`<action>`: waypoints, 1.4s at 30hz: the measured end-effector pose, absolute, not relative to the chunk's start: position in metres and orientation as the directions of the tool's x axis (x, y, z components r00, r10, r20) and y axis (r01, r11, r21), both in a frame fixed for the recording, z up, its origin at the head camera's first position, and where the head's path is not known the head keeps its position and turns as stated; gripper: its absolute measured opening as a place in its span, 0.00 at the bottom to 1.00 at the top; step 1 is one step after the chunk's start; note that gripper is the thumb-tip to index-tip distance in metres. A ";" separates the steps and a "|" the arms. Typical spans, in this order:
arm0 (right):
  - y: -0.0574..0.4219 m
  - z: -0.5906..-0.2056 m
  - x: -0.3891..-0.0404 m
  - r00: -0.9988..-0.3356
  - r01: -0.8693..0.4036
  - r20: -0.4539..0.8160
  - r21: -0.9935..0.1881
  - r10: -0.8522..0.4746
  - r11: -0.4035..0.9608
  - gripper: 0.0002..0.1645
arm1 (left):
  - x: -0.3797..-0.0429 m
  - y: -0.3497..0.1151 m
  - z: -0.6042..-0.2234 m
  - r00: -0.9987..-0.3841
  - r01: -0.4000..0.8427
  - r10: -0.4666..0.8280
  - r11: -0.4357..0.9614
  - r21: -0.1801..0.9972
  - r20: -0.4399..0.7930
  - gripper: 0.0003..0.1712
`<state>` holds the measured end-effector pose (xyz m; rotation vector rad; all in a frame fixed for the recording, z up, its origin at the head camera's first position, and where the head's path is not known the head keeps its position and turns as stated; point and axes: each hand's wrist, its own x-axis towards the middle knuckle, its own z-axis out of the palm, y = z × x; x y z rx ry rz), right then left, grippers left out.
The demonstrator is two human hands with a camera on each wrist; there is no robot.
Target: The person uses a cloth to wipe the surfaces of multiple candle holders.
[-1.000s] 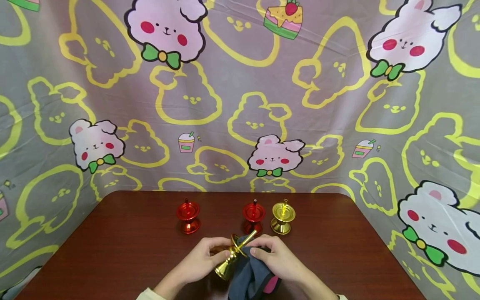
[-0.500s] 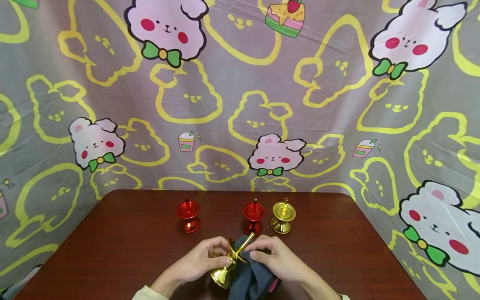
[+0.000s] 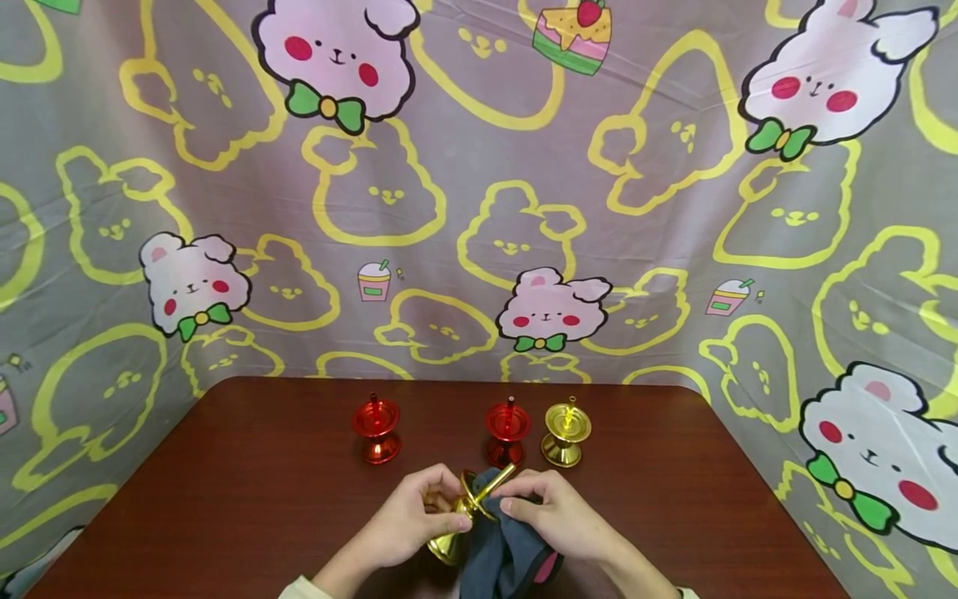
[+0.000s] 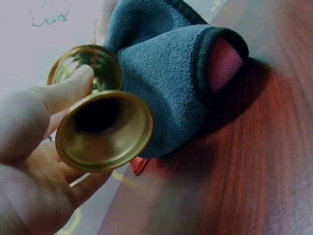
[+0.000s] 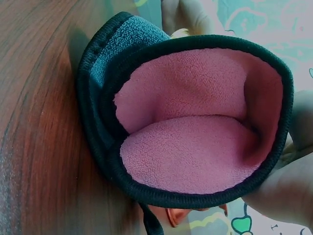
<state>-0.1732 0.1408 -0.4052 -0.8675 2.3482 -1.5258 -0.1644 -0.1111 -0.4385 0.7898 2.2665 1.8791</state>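
My left hand (image 3: 415, 520) pinches a shiny gold candle holder (image 3: 446, 547) by its narrow middle, tilted with its spike up to the right. In the left wrist view the thumb lies across the stem, and the hollow base (image 4: 107, 159) faces the camera. My right hand (image 3: 565, 514) grips a blue-grey plush cloth (image 3: 497, 553) with pink lining and dark edging, bunched against the holder's dish. In the right wrist view the pink lining (image 5: 186, 154) hangs in folds, with part of the right hand (image 5: 293, 191) beside it. The cloth hides part of the dish.
Two red candle holders stand toward the back of the dark wooden table (image 3: 224, 499): one on the left (image 3: 377, 426), one near the middle (image 3: 507, 426). A gold candle holder (image 3: 566, 426) stands next to the latter. A cartoon-patterned curtain (image 3: 419, 333) surrounds the table.
The held gold candle holder dipped down and left, then came back up and right with my left hand. My right hand and the cloth have hardly moved.
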 end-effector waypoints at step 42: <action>0.131 -0.412 -0.173 -0.916 -0.299 0.195 -0.916 -0.351 0.270 0.13 | -0.165 -0.099 -0.440 -0.970 0.213 0.145 0.121 0.969 0.195 0.17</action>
